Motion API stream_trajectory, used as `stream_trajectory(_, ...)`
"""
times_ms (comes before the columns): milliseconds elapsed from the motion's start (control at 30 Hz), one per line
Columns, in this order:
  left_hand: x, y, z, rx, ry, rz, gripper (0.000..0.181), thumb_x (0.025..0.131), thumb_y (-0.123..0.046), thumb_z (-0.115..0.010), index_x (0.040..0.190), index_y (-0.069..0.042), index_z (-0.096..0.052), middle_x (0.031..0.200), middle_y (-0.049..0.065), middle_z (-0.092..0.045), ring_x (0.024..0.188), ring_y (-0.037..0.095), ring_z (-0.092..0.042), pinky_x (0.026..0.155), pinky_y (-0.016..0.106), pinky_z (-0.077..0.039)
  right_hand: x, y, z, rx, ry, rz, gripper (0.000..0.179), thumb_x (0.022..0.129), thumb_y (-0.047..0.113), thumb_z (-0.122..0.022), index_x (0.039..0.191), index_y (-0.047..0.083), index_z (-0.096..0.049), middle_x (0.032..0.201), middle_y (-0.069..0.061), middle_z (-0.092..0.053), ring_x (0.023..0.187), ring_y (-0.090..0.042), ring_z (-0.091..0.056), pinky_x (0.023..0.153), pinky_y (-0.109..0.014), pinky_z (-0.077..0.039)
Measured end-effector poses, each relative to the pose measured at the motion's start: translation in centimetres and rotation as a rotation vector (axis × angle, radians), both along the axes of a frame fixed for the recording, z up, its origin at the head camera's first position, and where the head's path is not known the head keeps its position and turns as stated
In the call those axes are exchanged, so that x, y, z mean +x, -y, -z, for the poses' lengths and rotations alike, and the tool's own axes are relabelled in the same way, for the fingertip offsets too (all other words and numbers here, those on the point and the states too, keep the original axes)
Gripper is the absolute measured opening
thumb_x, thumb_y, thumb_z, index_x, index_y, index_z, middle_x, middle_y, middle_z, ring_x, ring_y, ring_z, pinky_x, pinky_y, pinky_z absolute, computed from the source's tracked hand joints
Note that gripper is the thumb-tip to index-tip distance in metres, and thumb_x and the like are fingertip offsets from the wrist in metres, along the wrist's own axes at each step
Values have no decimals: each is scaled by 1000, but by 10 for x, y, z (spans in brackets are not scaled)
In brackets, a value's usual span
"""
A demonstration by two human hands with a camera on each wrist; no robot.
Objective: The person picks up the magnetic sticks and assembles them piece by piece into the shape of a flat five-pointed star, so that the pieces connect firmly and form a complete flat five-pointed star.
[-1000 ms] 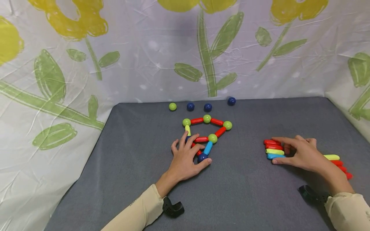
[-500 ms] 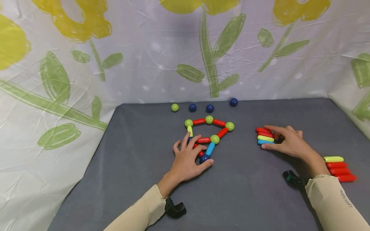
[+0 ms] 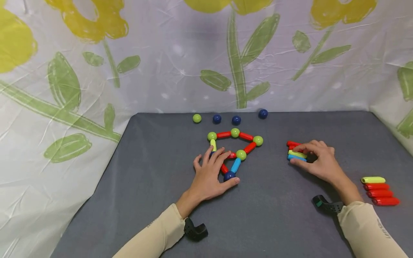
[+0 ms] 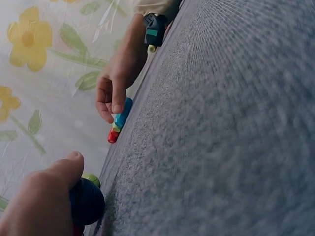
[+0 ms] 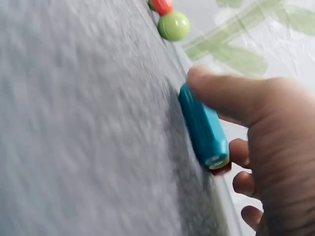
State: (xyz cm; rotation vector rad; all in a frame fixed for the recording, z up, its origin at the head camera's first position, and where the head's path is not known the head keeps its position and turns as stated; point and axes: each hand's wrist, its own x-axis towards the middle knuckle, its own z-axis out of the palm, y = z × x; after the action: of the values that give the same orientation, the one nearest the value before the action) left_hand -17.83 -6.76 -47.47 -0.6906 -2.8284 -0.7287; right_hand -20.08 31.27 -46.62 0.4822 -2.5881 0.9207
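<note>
In the head view, a figure of magnetic rods and balls lies on the grey table, with green balls [image 3: 235, 133], red rods [image 3: 250, 147], a yellow rod [image 3: 213, 144] and a blue rod [image 3: 236, 165]. My left hand [image 3: 210, 175] rests over its near-left part with fingers spread, thumb beside a dark blue ball [image 3: 229, 176], hiding some of the joints. To the right, my right hand [image 3: 319, 161] pinches at a row of loose rods: its thumb lies on a light-blue rod [image 5: 203, 128] and its index finger reaches a yellow rod [image 3: 297, 154], with red rods [image 3: 293, 143] behind.
Along the table's back edge stand a green ball [image 3: 196, 118] and several dark blue balls [image 3: 236, 120]. Right of the right forearm lie a yellow rod [image 3: 373, 180] and red rods [image 3: 380, 194] in a row. A flowered cloth [image 3: 174, 71] hangs behind the table.
My right hand has moved left and away from me, bringing the row of rods along. Its index finger has since shifted from the red rods to the yellow one. The left hand has barely moved.
</note>
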Motion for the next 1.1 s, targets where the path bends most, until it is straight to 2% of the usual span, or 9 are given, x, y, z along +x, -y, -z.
stream_trajectory(167,-1,1,0,-9,-6,-39,95,82,-77,-60,158,-24,-37,170,0,-23,159,36,-5,113,71,-9,0,6,0,71,-120,-34,36,67,11,-94,99,18,-78,83,0,-60,82,-16,-42,74,-38,-13)
stream_trajectory(467,-1,1,2,-34,-22,-36,92,83,-77,-59,156,-23,-42,163,4,-34,156,37,-16,113,70,-10,1,17,-5,130,-183,-26,27,67,11,-94,90,20,-81,75,4,-55,73,-13,-35,75,-38,-12)
stream_trajectory(667,-1,0,2,-43,-23,-31,91,83,-77,-59,155,-24,-42,162,5,-36,151,38,-27,113,69,-12,4,35,-6,155,-178,-33,26,70,14,-93,92,23,-82,80,2,-61,73,-9,-34,75,-37,-12)
stream_trajectory(867,-1,0,2,-36,-19,-26,90,84,-76,-59,155,-23,-42,161,5,-36,148,36,-33,113,67,-15,9,56,-7,155,-152,-115,30,73,11,-91,97,26,-82,87,3,-60,82,-12,-40,76,-38,-15)
stream_trajectory(1000,-1,0,2,-40,-10,-27,90,84,-76,-59,155,-24,-41,161,4,-36,148,35,-33,113,65,-16,11,67,-4,117,-125,-171,32,75,7,-88,102,23,-82,94,3,-64,89,-14,-46,77,-35,-21)
stream_trajectory(1100,0,0,2,-48,-6,-28,90,84,-77,-58,155,-24,-41,161,4,-36,148,34,-33,113,64,-17,11,72,0,77,-88,-210,33,77,4,-86,107,19,-81,95,2,-67,89,-12,-50,78,-31,-31)
